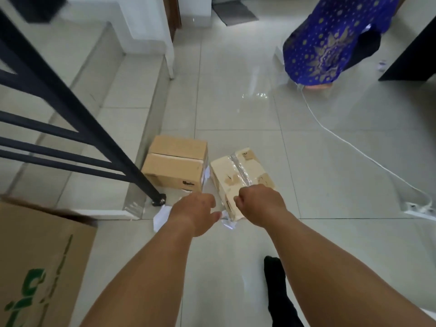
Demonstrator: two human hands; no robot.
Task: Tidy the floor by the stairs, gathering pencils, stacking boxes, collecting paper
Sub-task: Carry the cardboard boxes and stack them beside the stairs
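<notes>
Two cardboard boxes lie on the tiled floor by the stair. The brown box (pixel 175 165) stands against the step. The paler box with clear tape (pixel 238 171) lies to its right, askew. My right hand (pixel 259 204) is curled over the near end of the taped box. Just left of that box's near corner is my left hand (pixel 195 213), thumb spread toward it; its fingers are mostly hidden. White paper (pixel 161 217) lies by the railing foot. A paper scrap (pixel 228 224) pokes out under the taped box, and another (pixel 207 175) shows between the boxes. No pencils are visible.
A black stair railing (pixel 77 119) crosses the left side, its foot beside the paper. A large cardboard box with green print (pixel 35 267) fills the lower left. A person in a blue patterned garment (pixel 330 41) stands far right. A white cable runs to a power strip (pixel 420 208). My black-socked foot (pixel 276 279) is below.
</notes>
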